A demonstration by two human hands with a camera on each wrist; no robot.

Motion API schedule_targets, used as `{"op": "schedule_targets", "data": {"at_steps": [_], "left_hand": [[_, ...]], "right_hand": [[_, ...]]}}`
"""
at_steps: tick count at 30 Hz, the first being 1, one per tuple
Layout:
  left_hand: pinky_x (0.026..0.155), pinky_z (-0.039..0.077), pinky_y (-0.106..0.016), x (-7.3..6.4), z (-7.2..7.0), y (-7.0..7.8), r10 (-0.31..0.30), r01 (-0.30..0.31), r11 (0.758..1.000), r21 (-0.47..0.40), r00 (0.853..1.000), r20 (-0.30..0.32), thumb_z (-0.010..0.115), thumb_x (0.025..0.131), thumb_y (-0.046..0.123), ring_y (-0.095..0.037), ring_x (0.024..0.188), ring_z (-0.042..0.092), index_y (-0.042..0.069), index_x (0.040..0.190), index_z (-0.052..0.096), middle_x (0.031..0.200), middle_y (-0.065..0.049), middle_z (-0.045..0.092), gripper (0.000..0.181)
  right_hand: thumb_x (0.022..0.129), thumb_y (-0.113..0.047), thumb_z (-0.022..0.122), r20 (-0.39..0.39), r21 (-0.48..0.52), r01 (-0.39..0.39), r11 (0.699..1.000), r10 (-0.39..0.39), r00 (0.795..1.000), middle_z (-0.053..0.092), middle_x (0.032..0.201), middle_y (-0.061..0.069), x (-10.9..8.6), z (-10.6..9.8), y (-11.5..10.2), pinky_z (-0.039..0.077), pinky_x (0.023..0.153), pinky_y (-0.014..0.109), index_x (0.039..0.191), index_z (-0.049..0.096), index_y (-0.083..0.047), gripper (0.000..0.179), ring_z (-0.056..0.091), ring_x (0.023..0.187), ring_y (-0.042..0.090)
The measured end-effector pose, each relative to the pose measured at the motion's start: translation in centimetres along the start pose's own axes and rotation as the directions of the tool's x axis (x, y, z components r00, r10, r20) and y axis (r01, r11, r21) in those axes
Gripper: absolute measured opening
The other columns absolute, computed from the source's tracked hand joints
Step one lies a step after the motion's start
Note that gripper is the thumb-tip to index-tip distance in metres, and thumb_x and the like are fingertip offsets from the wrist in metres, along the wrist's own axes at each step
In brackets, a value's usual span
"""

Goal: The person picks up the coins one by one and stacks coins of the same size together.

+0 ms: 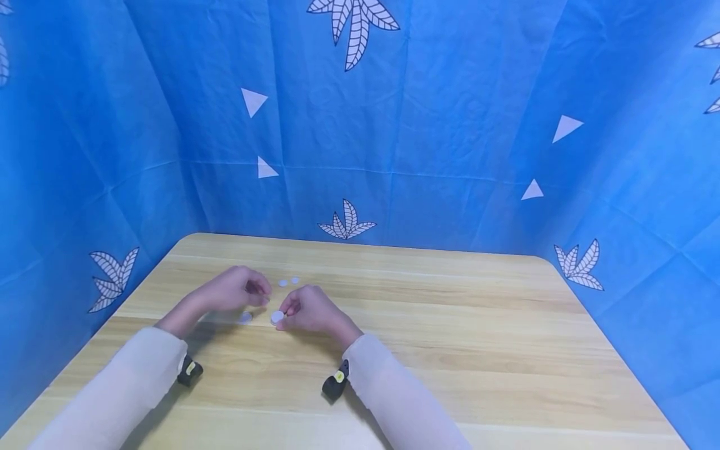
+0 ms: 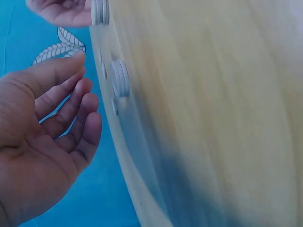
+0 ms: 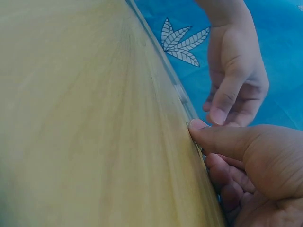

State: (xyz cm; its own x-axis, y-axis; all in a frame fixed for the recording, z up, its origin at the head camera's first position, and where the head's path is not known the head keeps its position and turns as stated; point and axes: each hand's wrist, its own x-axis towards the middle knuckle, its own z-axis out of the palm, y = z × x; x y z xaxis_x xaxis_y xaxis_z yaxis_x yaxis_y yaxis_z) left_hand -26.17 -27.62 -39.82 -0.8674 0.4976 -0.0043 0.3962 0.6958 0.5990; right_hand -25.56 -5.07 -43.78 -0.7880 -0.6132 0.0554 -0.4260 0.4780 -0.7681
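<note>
My right hand (image 1: 312,310) grips a short stack of white discs (image 1: 277,317) at the table's left part, thumb and fingers at its side. In the left wrist view that stack (image 2: 100,12) shows several layers against the fingers. My left hand (image 1: 239,289) hovers above the table with loosely bent fingers and nothing in them. A second small stack of discs (image 1: 245,317) stands just below the left hand; its layers (image 2: 120,78) show in the left wrist view. In the right wrist view, the right thumb (image 3: 220,139) hides the discs.
Two single white discs, one (image 1: 283,283) left of the other (image 1: 295,280), lie flat beyond the hands. The light wooden table (image 1: 450,325) spreads to the right. A blue cloth (image 1: 439,112) with leaf prints hangs around its back and sides.
</note>
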Motion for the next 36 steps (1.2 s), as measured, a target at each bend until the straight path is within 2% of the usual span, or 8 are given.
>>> {"op": "schedule_targets", "data": {"at_steps": [3, 6, 11, 16, 22, 29, 36], "left_hand": [[0.078, 0.050, -0.037, 0.2, -0.4, -0.8, -0.015, 0.016, 0.999, 0.028, 0.999, -0.045, 0.070, 0.085, 0.015, -0.016, 0.085, 0.062, 0.006, 0.098, 0.070, 0.089, 0.002, 0.068, 0.016], [0.080, 0.048, -0.040, 0.4, -0.7, -1.6, -0.053, 0.057, 0.998, 0.041, 0.995, -0.088, 0.069, 0.086, 0.016, -0.017, 0.086, 0.061, 0.008, 0.099, 0.070, 0.089, 0.002, 0.067, 0.015], [0.081, 0.047, -0.041, 0.8, -1.2, -2.6, -0.092, 0.094, 0.996, 0.006, 0.989, -0.115, 0.069, 0.086, 0.015, -0.019, 0.087, 0.061, 0.005, 0.101, 0.069, 0.091, -0.001, 0.068, 0.018], [0.081, 0.046, -0.037, 1.0, -1.6, -3.2, -0.125, 0.122, 0.991, -0.053, 0.989, -0.076, 0.071, 0.085, 0.015, -0.020, 0.089, 0.061, 0.003, 0.103, 0.068, 0.094, -0.004, 0.069, 0.022], [0.088, 0.046, -0.042, 1.2, -1.7, -4.0, -0.145, 0.143, 0.986, -0.082, 0.989, -0.013, 0.072, 0.084, 0.018, -0.023, 0.096, 0.061, 0.001, 0.106, 0.067, 0.101, -0.008, 0.068, 0.029], [0.087, 0.046, -0.038, 1.9, -1.5, -5.5, -0.182, 0.186, 0.975, -0.118, 0.982, 0.042, 0.073, 0.083, 0.022, -0.020, 0.097, 0.060, 0.006, 0.108, 0.068, 0.102, -0.004, 0.068, 0.031], [0.084, 0.044, -0.035, 2.0, -1.8, -5.3, -0.183, 0.190, 0.977, -0.096, 0.980, 0.079, 0.072, 0.084, 0.022, -0.019, 0.093, 0.057, 0.007, 0.106, 0.068, 0.099, -0.003, 0.067, 0.027]], "right_hand": [[0.070, -0.026, 0.085, -0.004, -0.009, 0.007, 1.000, -0.007, 1.000, 0.063, 0.075, -0.011, 0.1, 0.0, 0.0, 0.048, 0.066, 0.017, 0.084, 0.070, -0.015, 0.023, 0.058, 0.072, 0.003], [0.070, -0.026, 0.085, -0.007, -0.014, 0.007, 1.000, -0.007, 1.000, 0.063, 0.074, -0.011, 0.1, 0.1, 0.0, 0.048, 0.066, 0.017, 0.083, 0.070, -0.015, 0.023, 0.058, 0.071, 0.003], [0.070, -0.025, 0.085, -0.004, 0.002, -0.010, 1.000, 0.010, 1.000, 0.063, 0.075, -0.010, 0.1, 0.1, -0.1, 0.048, 0.066, 0.017, 0.084, 0.070, -0.015, 0.024, 0.058, 0.071, 0.003], [0.070, -0.025, 0.085, -0.001, 0.010, -0.026, 1.000, 0.026, 1.000, 0.063, 0.075, -0.010, 0.0, 0.0, -0.3, 0.048, 0.066, 0.018, 0.084, 0.069, -0.015, 0.023, 0.058, 0.072, 0.004], [0.070, -0.025, 0.085, 0.000, 0.016, -0.030, 0.999, 0.030, 1.000, 0.063, 0.076, -0.010, -0.1, 0.0, -0.2, 0.048, 0.067, 0.018, 0.085, 0.069, -0.015, 0.024, 0.058, 0.073, 0.004], [0.070, -0.027, 0.085, -0.010, -0.002, -0.010, 1.000, 0.010, 1.000, 0.063, 0.076, -0.011, 0.0, 0.1, 0.0, 0.048, 0.067, 0.018, 0.085, 0.069, -0.017, 0.024, 0.059, 0.073, 0.004], [0.070, -0.026, 0.084, -0.005, 0.006, -0.003, 1.000, 0.003, 1.000, 0.063, 0.076, -0.011, 0.0, 0.1, 0.0, 0.048, 0.067, 0.018, 0.085, 0.069, -0.016, 0.023, 0.059, 0.073, 0.003]]}}
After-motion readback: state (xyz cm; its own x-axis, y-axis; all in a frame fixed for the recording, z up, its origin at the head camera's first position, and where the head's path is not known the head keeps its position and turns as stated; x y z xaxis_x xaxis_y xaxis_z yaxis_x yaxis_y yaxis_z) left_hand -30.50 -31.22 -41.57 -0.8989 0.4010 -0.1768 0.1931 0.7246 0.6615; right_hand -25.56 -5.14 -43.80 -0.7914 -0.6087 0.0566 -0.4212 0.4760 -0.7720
